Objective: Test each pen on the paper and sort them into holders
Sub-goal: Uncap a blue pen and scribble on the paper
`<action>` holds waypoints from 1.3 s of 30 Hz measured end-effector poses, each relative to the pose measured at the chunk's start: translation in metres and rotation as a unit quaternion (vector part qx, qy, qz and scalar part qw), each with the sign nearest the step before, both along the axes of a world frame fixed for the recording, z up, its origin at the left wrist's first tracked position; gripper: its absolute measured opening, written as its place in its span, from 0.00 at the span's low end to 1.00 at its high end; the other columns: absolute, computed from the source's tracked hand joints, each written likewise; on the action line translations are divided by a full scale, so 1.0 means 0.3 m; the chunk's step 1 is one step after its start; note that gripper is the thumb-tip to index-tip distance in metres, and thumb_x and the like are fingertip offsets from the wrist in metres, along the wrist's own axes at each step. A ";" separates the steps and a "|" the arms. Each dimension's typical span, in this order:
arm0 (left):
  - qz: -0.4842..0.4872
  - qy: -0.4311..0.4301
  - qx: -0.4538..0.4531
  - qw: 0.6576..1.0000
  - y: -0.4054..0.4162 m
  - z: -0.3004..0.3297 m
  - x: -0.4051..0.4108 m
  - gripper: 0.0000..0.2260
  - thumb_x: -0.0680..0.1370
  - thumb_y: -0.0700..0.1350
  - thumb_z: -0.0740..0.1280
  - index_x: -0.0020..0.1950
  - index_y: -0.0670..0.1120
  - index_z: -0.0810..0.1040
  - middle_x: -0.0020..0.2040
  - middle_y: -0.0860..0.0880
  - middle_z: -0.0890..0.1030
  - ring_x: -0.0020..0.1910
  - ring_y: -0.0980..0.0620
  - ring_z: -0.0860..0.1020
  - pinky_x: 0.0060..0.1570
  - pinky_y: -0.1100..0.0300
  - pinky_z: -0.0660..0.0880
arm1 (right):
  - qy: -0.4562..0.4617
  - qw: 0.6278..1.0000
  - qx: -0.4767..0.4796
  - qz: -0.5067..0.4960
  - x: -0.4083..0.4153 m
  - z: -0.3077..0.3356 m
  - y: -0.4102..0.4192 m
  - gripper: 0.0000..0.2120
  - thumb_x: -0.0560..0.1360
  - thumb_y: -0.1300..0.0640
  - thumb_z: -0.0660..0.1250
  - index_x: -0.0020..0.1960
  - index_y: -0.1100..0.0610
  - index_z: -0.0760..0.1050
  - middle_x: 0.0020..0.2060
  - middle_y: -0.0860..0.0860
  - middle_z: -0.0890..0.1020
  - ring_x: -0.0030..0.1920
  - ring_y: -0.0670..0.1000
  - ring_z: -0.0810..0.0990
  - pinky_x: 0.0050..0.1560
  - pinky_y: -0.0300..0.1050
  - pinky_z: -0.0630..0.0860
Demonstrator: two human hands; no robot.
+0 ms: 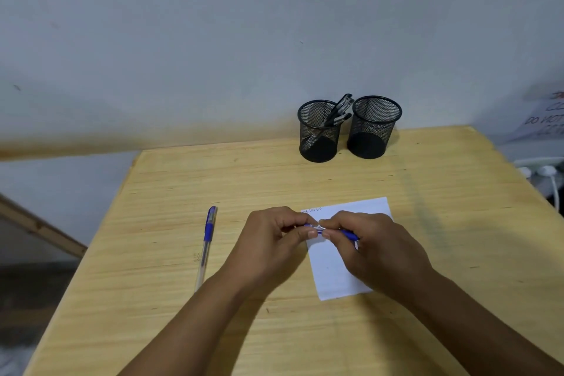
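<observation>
Both hands hold one blue pen (pixel 316 227) level above the top of the white paper (pixel 335 268). My left hand (pixel 274 238) pinches its clear barrel end. My right hand (pixel 369 241) grips the blue cap end, which pokes out near my palm. The paper carries a few small scribbles at its top left corner. A second blue-capped pen (pixel 207 244) lies on the wooden table (pixel 152 223), left of my hands. At the back stand two black mesh holders: the left holder (pixel 319 131) has several dark pens leaning in it, the right holder (pixel 374 127) looks empty.
The table ends at a pale wall behind the holders. A sheet with printed text (pixel 546 119) hangs at the far right, with white plugs and a cable (pixel 546 171) below it. A wooden beam (pixel 39 229) slopes beside the table's left edge.
</observation>
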State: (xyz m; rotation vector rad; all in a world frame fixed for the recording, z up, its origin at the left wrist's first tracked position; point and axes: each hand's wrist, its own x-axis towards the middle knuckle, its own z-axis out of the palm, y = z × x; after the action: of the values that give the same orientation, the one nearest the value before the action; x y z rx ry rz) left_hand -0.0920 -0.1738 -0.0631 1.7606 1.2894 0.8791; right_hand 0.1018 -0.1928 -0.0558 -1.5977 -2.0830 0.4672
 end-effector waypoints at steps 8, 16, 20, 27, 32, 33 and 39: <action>0.022 0.014 -0.001 1.000 0.033 -0.005 -0.014 0.08 0.76 0.44 0.73 0.48 0.59 0.86 0.43 0.58 0.84 0.43 0.54 0.81 0.46 0.58 0.77 | 0.093 0.994 -0.064 0.003 0.013 -0.020 0.013 0.14 0.78 0.54 0.67 0.62 0.44 0.79 0.32 0.46 0.78 0.39 0.44 0.75 0.38 0.33 0.68; 0.162 0.015 -0.034 0.986 0.074 -0.016 -0.055 0.04 0.76 0.46 0.73 0.49 0.53 0.86 0.37 0.57 0.83 0.37 0.60 0.80 0.38 0.69 0.72 | 0.201 0.965 -0.148 -0.083 0.040 -0.036 -0.004 0.18 0.79 0.57 0.64 0.64 0.39 0.76 0.36 0.45 0.83 0.33 0.40 0.75 0.36 0.26 0.68; 0.229 0.101 -0.010 0.968 0.087 -0.021 -0.060 0.06 0.77 0.48 0.69 0.50 0.51 0.86 0.43 0.57 0.83 0.41 0.61 0.79 0.38 0.68 0.70 | 0.286 0.934 -0.176 -0.120 0.042 -0.031 -0.009 0.14 0.76 0.56 0.70 0.58 0.40 0.81 0.30 0.47 0.84 0.28 0.44 0.81 0.33 0.28 0.73; 0.234 0.211 0.038 0.948 0.116 -0.052 -0.069 0.12 0.77 0.46 0.64 0.36 0.44 0.80 0.33 0.48 0.79 0.37 0.49 0.76 0.38 0.52 0.74 | 0.343 0.907 -0.181 -0.165 0.036 -0.035 -0.011 0.08 0.74 0.56 0.72 0.50 0.44 0.84 0.36 0.49 0.87 0.28 0.55 0.84 0.33 0.49 0.82; 0.241 0.215 0.057 0.945 0.110 -0.072 -0.053 0.10 0.77 0.46 0.65 0.57 0.49 0.81 0.49 0.52 0.79 0.50 0.50 0.76 0.47 0.55 0.72 | 0.379 0.895 -0.162 -0.171 0.032 -0.035 -0.003 0.08 0.76 0.57 0.70 0.51 0.47 0.84 0.41 0.47 0.87 0.32 0.53 0.85 0.31 0.46 0.81; 0.238 0.207 0.066 0.947 0.100 -0.080 -0.047 0.16 0.77 0.46 0.65 0.66 0.50 0.77 0.54 0.52 0.78 0.54 0.51 0.74 0.50 0.58 0.69 | 0.387 0.892 -0.163 -0.169 0.032 -0.035 -0.001 0.08 0.77 0.57 0.69 0.52 0.48 0.84 0.42 0.48 0.87 0.33 0.53 0.85 0.31 0.45 0.81; 0.064 0.252 0.139 0.955 -0.016 -0.100 -0.002 0.26 0.76 0.56 0.66 0.72 0.50 0.71 0.61 0.53 0.77 0.61 0.52 0.71 0.59 0.55 0.70 | 0.393 0.893 -0.167 -0.143 0.041 -0.050 0.022 0.13 0.80 0.63 0.62 0.57 0.55 0.83 0.45 0.49 0.88 0.45 0.48 0.87 0.46 0.48 0.84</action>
State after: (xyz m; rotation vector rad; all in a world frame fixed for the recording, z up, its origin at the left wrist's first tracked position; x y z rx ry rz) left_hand -0.0924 -0.1785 -0.0930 2.2427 1.6839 0.7321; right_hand 0.1141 -0.1863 -0.0709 -1.4957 -1.1796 1.1794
